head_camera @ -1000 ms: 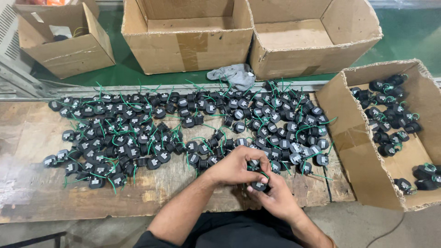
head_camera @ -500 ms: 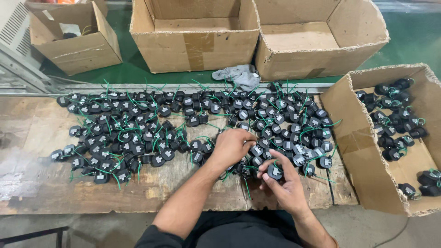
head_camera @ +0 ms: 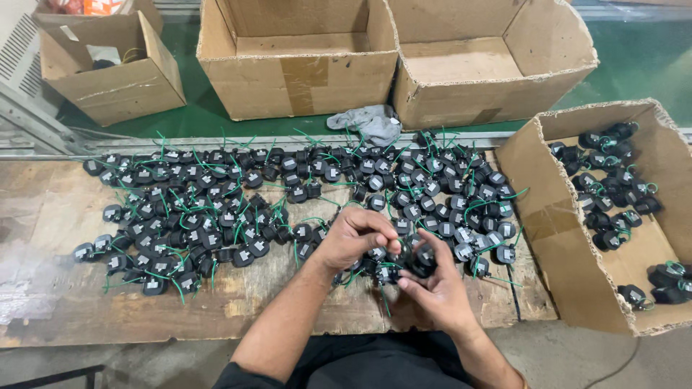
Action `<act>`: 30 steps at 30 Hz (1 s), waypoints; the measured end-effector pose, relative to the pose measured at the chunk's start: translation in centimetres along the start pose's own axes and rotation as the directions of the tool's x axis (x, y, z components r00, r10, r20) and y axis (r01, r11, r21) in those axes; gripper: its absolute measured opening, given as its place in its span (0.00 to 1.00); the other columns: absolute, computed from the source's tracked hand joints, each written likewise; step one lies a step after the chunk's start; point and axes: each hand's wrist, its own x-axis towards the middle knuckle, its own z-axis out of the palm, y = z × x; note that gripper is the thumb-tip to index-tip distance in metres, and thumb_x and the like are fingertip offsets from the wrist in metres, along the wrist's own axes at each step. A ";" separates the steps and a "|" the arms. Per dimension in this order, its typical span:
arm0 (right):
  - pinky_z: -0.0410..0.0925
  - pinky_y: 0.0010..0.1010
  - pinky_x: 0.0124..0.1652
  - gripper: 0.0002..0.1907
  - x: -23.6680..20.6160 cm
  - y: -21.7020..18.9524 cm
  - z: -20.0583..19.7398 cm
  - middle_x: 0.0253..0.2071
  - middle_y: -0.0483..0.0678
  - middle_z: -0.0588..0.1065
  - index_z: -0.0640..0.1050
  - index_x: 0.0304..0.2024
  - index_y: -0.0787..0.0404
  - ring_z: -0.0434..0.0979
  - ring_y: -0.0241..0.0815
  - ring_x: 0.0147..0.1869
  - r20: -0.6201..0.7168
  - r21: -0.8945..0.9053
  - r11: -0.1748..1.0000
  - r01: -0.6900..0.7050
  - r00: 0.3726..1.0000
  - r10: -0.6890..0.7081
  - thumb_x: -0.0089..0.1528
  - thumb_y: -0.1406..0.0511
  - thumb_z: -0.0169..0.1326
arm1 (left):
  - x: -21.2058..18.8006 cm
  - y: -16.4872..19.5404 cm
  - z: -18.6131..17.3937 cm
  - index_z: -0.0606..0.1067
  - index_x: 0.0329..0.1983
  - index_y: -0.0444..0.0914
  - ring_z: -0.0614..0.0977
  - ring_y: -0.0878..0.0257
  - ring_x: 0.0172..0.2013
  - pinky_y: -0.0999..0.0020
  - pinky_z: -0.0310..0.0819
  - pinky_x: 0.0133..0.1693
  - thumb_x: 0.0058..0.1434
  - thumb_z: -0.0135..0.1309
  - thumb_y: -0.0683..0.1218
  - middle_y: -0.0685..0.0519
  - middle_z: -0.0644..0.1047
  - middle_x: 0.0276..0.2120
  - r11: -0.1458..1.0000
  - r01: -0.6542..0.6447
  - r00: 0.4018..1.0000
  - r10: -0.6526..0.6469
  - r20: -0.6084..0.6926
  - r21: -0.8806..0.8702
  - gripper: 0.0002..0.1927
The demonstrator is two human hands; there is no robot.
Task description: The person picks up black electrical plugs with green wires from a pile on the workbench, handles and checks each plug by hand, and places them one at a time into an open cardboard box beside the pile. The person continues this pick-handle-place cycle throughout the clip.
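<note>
Roughly, both hands meet low centre, right hand [head_camera: 437, 287] pinching black part [head_camera: 422, 259], left hand [head_camera: 351, 238] fingers curled gripping another, worn wooden bench [head_camera: 50, 238], cardboard boxes [head_camera: 295, 61] behind.

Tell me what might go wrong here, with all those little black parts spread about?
The green wires cross among the black parts; lifting one part could drag its neighbours. Parts near the table's front edge, such as the one by the right hand, might slip off. The left hand and right hand work close together over one part, so it could be fumbled.
</note>
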 end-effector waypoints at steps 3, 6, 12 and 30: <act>0.72 0.26 0.54 0.35 -0.1 0.8 0.9 0.53 0.45 0.68 0.63 0.66 0.62 0.71 0.35 0.58 0.116 -0.022 1.000 0.004 0.993 -0.001 0.58 0.77 0.59 | 0.1 0.2 1.0 0.81 0.47 0.31 0.85 0.62 0.40 0.69 0.80 0.41 0.68 0.58 0.38 0.47 0.84 0.40 0.971 0.177 0.981 -0.186 0.047 0.158 0.07; 0.73 0.28 0.51 0.24 -0.2 1.1 0.7 0.50 0.49 0.71 0.69 0.60 0.63 0.75 0.37 0.53 0.099 -0.058 0.998 -0.040 0.994 0.046 0.61 0.74 0.58 | 0.3 1.3 1.8 0.82 0.46 0.35 0.85 0.62 0.41 0.67 0.81 0.44 0.67 0.58 0.38 0.50 0.84 0.41 0.967 0.200 0.979 -0.204 0.010 0.156 0.07; 0.69 0.27 0.48 0.14 0.2 -0.3 0.5 0.51 0.50 0.71 0.77 0.46 0.64 0.74 0.41 0.51 -0.004 -0.418 0.889 0.189 0.978 -0.210 0.59 0.72 0.62 | 0.9 3.2 2.9 0.84 0.40 0.40 0.82 0.60 0.49 0.67 0.76 0.54 0.55 0.67 0.38 0.52 0.82 0.45 0.805 -0.104 0.991 0.037 0.125 0.584 0.10; 0.68 0.31 0.50 0.17 -0.2 -1.5 1.3 0.41 0.49 0.71 0.68 0.31 0.61 0.74 0.40 0.47 -0.016 -0.417 0.876 0.244 0.961 -0.275 0.53 0.70 0.67 | 0.9 5.2 0.5 0.81 0.34 0.40 0.80 0.51 0.44 0.55 0.73 0.44 0.48 0.69 0.47 0.52 0.81 0.36 0.059 0.158 0.985 -0.072 -0.154 0.986 0.13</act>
